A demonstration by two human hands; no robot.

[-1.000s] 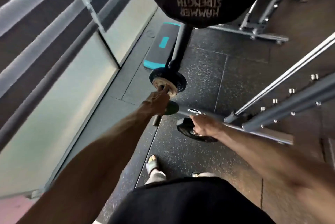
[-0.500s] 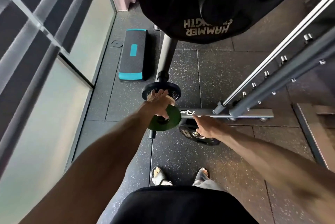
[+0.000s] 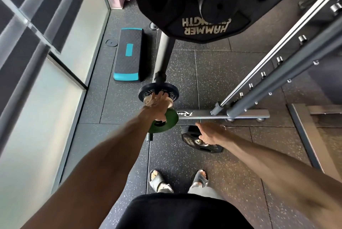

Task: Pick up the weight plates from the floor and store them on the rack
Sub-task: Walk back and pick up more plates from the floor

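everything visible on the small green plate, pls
The small green round weight plate is a flat, matte, rubber-looking disc with a dark centre hole. It is tilted and off the floor, directly under the left hand, which covers its upper left edge. The grip itself is hidden. Its right rim overlaps the grey rack base bar.

My left grip reaches forward, touching upper small plate low on rack post; lower small plate directly under palm. To right, my right grip over floor plate lying on floor, just before rack base bar. Large plate mounted high on post, above all. Step platform left of post, on floor.
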